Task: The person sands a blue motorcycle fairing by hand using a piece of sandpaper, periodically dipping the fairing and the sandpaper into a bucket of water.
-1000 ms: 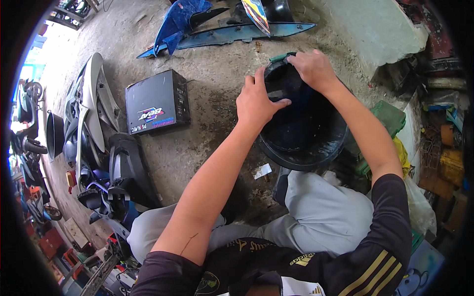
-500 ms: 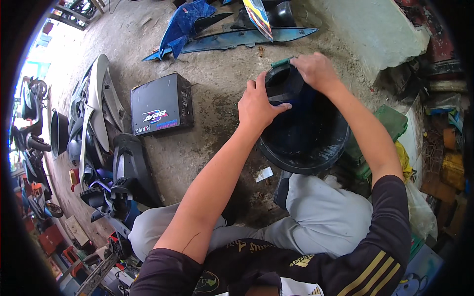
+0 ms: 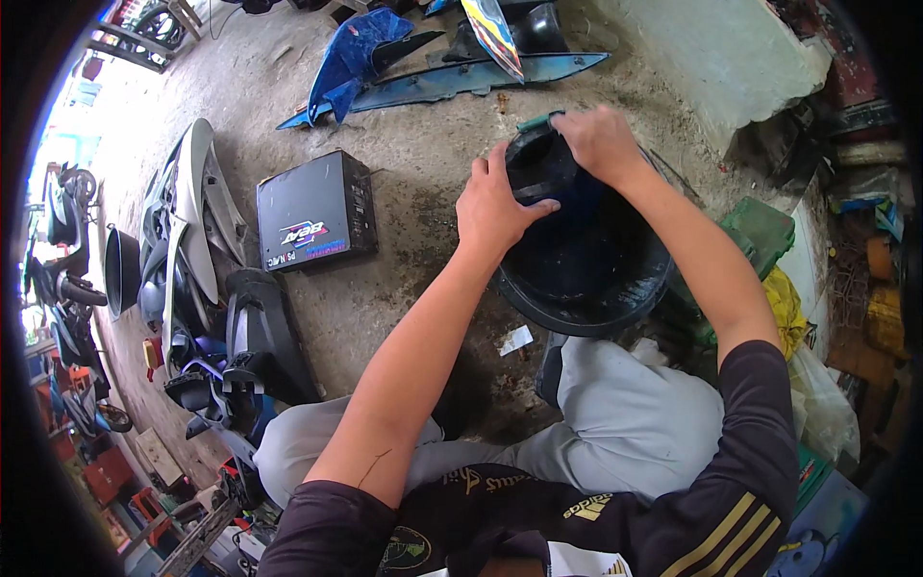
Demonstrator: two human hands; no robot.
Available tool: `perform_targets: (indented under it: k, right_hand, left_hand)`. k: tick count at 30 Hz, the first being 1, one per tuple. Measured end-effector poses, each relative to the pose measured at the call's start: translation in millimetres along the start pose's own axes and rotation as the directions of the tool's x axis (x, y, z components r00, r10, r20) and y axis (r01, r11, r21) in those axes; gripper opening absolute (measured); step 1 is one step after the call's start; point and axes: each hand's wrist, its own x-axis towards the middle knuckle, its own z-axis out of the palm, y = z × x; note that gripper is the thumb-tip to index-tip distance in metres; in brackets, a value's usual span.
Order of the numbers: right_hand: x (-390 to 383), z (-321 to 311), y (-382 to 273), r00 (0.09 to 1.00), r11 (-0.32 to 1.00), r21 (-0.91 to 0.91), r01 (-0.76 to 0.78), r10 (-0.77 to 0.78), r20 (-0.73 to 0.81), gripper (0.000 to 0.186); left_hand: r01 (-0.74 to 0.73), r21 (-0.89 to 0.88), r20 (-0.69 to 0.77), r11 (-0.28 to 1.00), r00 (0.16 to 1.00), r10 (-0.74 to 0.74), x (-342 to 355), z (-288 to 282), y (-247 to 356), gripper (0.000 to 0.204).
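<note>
My left hand grips a dark, glossy plastic part with a curved opening, its thumb lying across the near side and its fingers on the left edge. The part is tilted over a round black basin, which stands on the floor in front of my legs. At the part's far edge, my right hand is closed on a small green strip-like piece, and its fingertips are slightly blurred. What the green piece is made of does not show. My right forearm hides part of the basin's right side.
Left of the basin sits a black box. Grey and black motorcycle panels lie further left. Blue panels rest beyond the basin. Green containers and a yellow bag stand at the right, near a concrete block.
My right hand and the green piece have shifted slightly left along the part's far edge. My left hand keeps its grip. The whole view has also moved a little.
</note>
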Motion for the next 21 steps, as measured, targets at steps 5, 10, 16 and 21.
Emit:
perform_targets:
  k: [5,10,16,21]
  right_hand:
    - [-5,3,-10,0.999,0.999,0.036,-0.013,0.014,-0.03,0.011]
    - [-5,1,-10,1.0,1.0,0.016,-0.022,0.022,0.004,0.011]
    - [-3,-2,-16,0.997,0.997,0.005,-0.073,0.073,0.011,0.011]
    - [-4,-3,-13,0.999,0.999,0.034,-0.013,0.015,-0.051,0.011]
  left_hand:
    - [0.01,0.006,-0.014,1.0,1.0,-0.01,0,-3,-3,0.113]
    - [-0.02,0.021,-0.037,1.0,0.999,0.021,0,1,-3,0.113]
    - [-0.014,0.028,-0.044,1.0,0.999,0.015,-2,-1,-5,0.113]
    - [-0.026,0.026,-0.04,0.999,0.999,0.027,-3,2,-4,0.113]
